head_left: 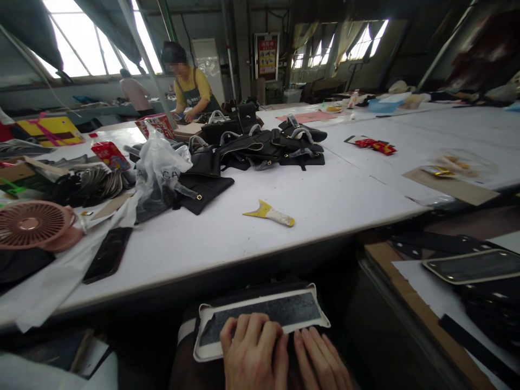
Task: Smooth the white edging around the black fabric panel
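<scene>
A long black piece with a raised cream-white rim (pixel 260 310), perhaps a bag part, lies across my lap below the table edge. My left hand (pixel 254 349) is closed on its near side, fingers bent over the rim and onto the dark middle. Beside it, my right hand (pixel 320 360) rests with straight fingers side by side, their tips at the near rim right of centre. The palms hide part of the near edge. On the table ahead lies a yellow, worn scraper-like tool (pixel 269 213) with a forked end, apart from both hands.
Black bags with wrapped handles (pixel 260 143) are heaped on the white table (pixel 325 203). To the left are a plastic bag (pixel 158 168), a phone (pixel 108 254) and a pink fan (pixel 34 223). A rimmed dark panel (pixel 475 266) lies right. A co-worker (pixel 195 89) stands across.
</scene>
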Available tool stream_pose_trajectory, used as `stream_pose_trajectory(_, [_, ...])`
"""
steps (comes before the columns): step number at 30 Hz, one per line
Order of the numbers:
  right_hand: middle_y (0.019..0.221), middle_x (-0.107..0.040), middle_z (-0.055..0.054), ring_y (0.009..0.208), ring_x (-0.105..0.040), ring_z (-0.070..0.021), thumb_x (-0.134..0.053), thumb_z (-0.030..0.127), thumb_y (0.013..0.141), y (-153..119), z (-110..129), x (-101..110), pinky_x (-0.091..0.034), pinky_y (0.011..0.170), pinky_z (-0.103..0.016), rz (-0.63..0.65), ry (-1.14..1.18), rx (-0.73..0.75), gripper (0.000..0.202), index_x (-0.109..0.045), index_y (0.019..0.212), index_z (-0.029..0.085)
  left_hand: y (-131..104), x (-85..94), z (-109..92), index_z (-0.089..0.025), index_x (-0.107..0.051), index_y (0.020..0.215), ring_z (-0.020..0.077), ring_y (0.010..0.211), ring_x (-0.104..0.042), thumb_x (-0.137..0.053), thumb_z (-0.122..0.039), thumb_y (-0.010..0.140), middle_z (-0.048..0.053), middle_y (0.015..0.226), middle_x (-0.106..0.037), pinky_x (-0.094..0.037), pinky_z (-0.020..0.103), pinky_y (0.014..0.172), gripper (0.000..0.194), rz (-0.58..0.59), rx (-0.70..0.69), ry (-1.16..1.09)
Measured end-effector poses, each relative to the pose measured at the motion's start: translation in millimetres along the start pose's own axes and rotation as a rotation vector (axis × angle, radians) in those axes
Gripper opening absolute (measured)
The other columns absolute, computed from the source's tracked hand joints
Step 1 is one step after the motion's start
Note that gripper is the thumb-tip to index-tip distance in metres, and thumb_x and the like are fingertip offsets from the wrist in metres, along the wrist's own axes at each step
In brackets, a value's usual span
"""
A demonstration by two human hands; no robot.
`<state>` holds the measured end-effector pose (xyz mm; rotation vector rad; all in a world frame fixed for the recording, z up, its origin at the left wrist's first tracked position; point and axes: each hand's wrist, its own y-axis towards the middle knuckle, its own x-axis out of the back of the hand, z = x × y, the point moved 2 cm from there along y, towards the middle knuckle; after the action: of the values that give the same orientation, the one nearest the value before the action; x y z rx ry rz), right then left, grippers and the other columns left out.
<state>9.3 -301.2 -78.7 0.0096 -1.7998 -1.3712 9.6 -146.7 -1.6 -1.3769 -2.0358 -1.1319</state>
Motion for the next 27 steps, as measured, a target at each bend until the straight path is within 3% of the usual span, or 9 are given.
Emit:
stream_pose_trajectory(5, [0.098, -0.074, -0.005, 0.124, -0.056, -0.0202, -0.041, 0.011, 0.096, 14.7, 8.2, -1.2, -0.035, 0.117, -0.034, -0.004, 0.005, 0.088, 0.03, -0.07, 0.107, 0.013, -3.0, 4.1, 2.3, -0.026, -0.064, 0.072, 0.0173, 0.073, -0.06, -0.05, -0.022, 0.092, -0.004, 0.073, -0.067, -0.027, 0.04, 0.084, 0.024, -0.204, 0.002, -0.034])
stream_pose_trajectory(11, [0.09, -0.072, -0.006, 0.131, -0.048, -0.0208, -0.043, 0.004, 0.093, 28.7, 26.1, -7.1, -0.037, 0.116, -0.034, -0.08, 0.001, 0.105, 0.03, -0.071, 0.09, 0.012, -6.9, 8.3, 7.4, -0.025, -0.064, 0.07, 0.0174, 0.073, -0.061, -0.048, -0.027, 0.094, -0.003, 0.073, -0.068, -0.027, 0.039, 0.083, 0.029, -0.273, 0.023, -0.051])
stream_pose_trajectory(18, [0.09, -0.072, -0.004, 0.113, -0.062, -0.017, -0.044, 0.005, 0.094, 28.9, 38.7, -11.9, -0.039, 0.114, -0.033, -0.108, 0.027, 0.119, 0.029, -0.072, 0.09, 0.014, -13.5, 16.3, 18.1, -0.024, -0.064, 0.07, 0.0169, 0.072, -0.06, -0.049, -0.026, 0.093, -0.002, 0.072, -0.068, -0.027, 0.039, 0.085, 0.027, -0.309, 0.038, -0.051])
stream_pose_trajectory(21, [0.091, -0.073, -0.003, 0.101, -0.067, -0.0146, -0.044, 0.004, 0.093, 28.7, 43.5, -13.5, -0.04, 0.112, -0.032, -0.091, 0.048, 0.128, 0.03, -0.072, 0.092, 0.014, -16.6, 22.7, 22.5, -0.025, -0.064, 0.073, 0.0175, 0.075, -0.061, -0.052, -0.023, 0.09, -0.002, 0.076, -0.068, -0.028, 0.039, 0.086, 0.021, -0.281, 0.029, -0.03])
stream_pose_trajectory(24, [0.092, -0.073, -0.003, 0.094, -0.068, -0.0141, -0.044, 0.008, 0.094, 29.8, 49.7, -15.3, -0.041, 0.111, -0.031, -0.083, 0.07, 0.155, 0.029, -0.073, 0.096, 0.014, -27.9, 32.9, 32.2, -0.027, -0.066, 0.083, 0.0193, 0.082, -0.063, -0.058, -0.019, 0.085, -0.001, 0.083, -0.07, -0.03, 0.041, 0.094, 0.012, -0.331, 0.004, 0.006])
stream_pose_trajectory(26, [0.093, -0.073, -0.005, 0.094, -0.069, -0.0169, -0.045, 0.017, 0.097, 30.8, 53.4, -16.3, -0.043, 0.109, -0.032, -0.09, 0.08, 0.143, 0.029, -0.072, 0.104, 0.013, -42.4, 38.5, 47.4, -0.028, -0.066, 0.089, 0.0217, 0.089, -0.063, -0.061, -0.023, 0.084, 0.001, 0.091, -0.07, -0.033, 0.041, 0.097, 0.009, -0.45, 0.123, -0.065])
stream_pose_trajectory(27, [0.093, -0.072, -0.006, 0.093, -0.069, -0.0185, -0.045, 0.022, 0.098, 31.5, 55.0, -16.7, -0.045, 0.107, -0.033, -0.094, 0.083, 0.132, 0.03, -0.071, 0.11, 0.012, -51.3, 39.0, 58.8, -0.027, -0.066, 0.092, 0.0231, 0.093, -0.062, -0.062, -0.029, 0.085, 0.002, 0.094, -0.07, -0.036, 0.04, 0.096, 0.008, -0.519, 0.275, -0.162])
